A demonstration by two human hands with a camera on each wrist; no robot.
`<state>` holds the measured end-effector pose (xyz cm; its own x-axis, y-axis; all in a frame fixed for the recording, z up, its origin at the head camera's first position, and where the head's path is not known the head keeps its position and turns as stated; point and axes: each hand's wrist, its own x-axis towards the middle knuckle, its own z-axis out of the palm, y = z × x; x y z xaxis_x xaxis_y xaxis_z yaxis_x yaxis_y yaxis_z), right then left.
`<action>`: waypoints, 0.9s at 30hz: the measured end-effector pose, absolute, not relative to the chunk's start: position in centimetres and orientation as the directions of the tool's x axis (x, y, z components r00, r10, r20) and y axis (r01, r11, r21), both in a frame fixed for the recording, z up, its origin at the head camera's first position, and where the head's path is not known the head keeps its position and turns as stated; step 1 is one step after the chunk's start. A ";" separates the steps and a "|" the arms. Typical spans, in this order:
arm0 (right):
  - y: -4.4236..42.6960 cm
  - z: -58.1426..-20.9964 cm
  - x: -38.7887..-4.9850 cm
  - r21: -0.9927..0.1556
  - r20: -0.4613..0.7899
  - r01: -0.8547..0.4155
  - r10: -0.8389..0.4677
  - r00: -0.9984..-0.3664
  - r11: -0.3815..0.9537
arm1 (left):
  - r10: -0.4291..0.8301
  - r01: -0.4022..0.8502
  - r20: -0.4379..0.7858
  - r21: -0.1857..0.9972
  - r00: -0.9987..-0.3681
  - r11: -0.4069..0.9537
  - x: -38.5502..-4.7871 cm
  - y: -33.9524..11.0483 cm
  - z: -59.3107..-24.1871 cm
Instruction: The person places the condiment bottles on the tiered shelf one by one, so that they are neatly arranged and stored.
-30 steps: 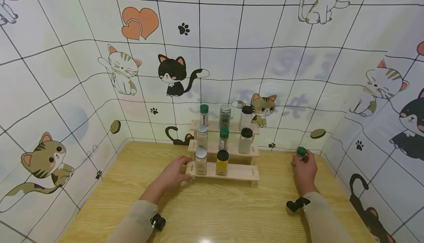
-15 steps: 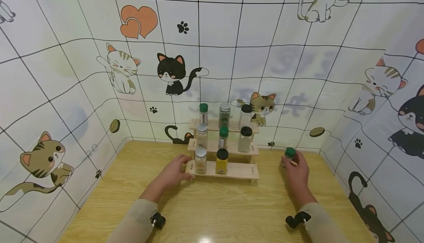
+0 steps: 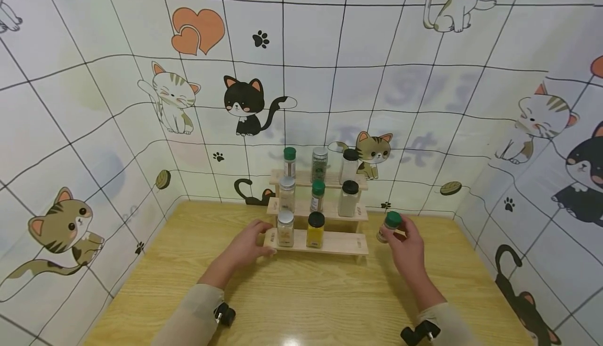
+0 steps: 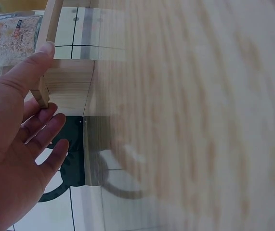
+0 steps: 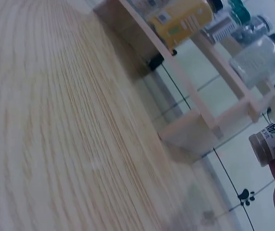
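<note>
A three-tier wooden spice rack point(image 3: 346, 242) stands on the table. My left hand point(image 3: 246, 246) holds the left end of its lowest shelf, thumb on top and fingertips at the underside, as the left wrist view shows on the shelf end point(image 4: 43, 91). My right hand point(image 3: 409, 246) grips a small green-capped spice jar point(image 3: 391, 221) beside the rack's right side, slightly tilted. In the right wrist view the jar's label and base point(image 5: 267, 144) show; its cap is out of frame. On the lowest shelf are a silver-lidded jar point(image 3: 285, 233) and a black-lidded yellow jar point(image 3: 315, 234).
The middle shelf bears a silver-lidded jar point(image 3: 287, 197), a green-capped jar point(image 3: 317, 197) and a black-lidded jar point(image 3: 348, 202). Up top are green-capped point(image 3: 289, 165), silver-lidded and black-lidded jars. A cat-print wall covering point(image 3: 311, 37) encloses the wooden table point(image 3: 301, 293).
My right hand has carried the green-capped jar leftward, from the table's far right towards the rack. The left hand stays at the shelf end.
</note>
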<state>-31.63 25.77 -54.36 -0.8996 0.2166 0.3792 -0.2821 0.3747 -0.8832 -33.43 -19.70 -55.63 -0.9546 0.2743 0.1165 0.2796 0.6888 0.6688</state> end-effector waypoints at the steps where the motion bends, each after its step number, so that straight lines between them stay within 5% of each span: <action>1: 25.4 -54.2 -31.5 -0.878 0.389 -0.294 0.205 -0.898 0.377 | 0.276 0.283 0.119 0.668 -0.954 0.689 -33.5 -19.7 -55.6; 14: 21.1 -53.7 -31.1 -0.850 0.445 -0.395 0.073 -0.893 0.349 | 0.282 0.283 0.112 0.659 -0.953 0.697 -33.4 -19.9 -55.5; 27: 18.5 -54.4 -31.0 -0.886 0.372 -0.360 -0.016 -0.928 0.292 | 0.270 0.280 0.121 0.662 -0.955 0.695 -33.4 -19.7 -55.7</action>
<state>-30.96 18.49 -54.42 -0.9280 -0.0157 0.3723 -0.3604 0.2923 -0.8858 -33.40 -19.67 -55.65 -0.9552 0.2702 0.1207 0.2803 0.6953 0.6618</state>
